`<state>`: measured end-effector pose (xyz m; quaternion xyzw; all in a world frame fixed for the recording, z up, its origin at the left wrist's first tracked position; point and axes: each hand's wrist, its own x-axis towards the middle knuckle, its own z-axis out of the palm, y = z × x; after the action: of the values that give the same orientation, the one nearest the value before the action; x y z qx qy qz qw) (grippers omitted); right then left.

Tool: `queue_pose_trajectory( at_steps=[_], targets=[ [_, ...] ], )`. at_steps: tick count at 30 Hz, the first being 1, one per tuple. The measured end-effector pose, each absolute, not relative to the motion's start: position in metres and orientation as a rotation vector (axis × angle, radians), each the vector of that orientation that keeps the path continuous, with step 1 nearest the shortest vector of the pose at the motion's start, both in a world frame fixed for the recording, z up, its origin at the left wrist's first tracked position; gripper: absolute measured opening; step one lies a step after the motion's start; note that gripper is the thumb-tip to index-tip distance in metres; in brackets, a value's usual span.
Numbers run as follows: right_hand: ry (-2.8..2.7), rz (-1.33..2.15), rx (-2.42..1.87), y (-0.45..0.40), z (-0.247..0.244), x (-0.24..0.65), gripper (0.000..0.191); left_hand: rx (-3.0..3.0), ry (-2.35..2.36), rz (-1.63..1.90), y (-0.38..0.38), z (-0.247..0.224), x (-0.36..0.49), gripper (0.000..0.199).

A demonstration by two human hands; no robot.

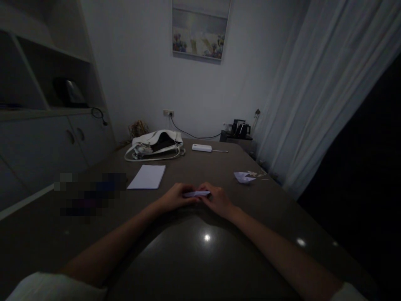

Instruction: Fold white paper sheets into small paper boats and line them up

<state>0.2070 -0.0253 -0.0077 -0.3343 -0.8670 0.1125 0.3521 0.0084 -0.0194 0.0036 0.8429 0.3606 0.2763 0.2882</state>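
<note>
A small folded piece of pale paper [196, 194] is held between my two hands over the dark table. My left hand [177, 196] grips its left end, thumb on the near side and fingers beyond. At the right end, my right hand [216, 199] pinches it with bent fingers. The fingertips of both hands are close together. To the left lies a stack of white paper [147, 177]. A folded paper shape [243, 177] sits on the table to the right, beside small light scraps [257, 174].
Toward the back of the brown table [175, 267] are an open white bag [156, 144] and a white power bank [202, 148] with a short cable. A pixelated patch covers the left side. A curtain [291, 96] hangs at the right.
</note>
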Motion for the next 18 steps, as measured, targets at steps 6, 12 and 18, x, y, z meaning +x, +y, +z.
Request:
queue_pose_trajectory(
  at_steps=[6,12,18],
  targets=[
    [-2.122,0.403,-0.894,-0.026,-0.006,0.203,0.019,2.276,0.964,0.762,-0.015,-0.004,0.009,0.034],
    [-1.939,0.649,-0.942,-0.019,-0.013,0.202,0.028,2.148,0.973,0.778,-0.016,-0.003,0.011,0.029],
    [-1.825,1.091,-0.953,-0.013,-0.016,0.202,0.033,1.902,0.922,0.872,-0.019,0.002,0.012,0.033]
  ],
)
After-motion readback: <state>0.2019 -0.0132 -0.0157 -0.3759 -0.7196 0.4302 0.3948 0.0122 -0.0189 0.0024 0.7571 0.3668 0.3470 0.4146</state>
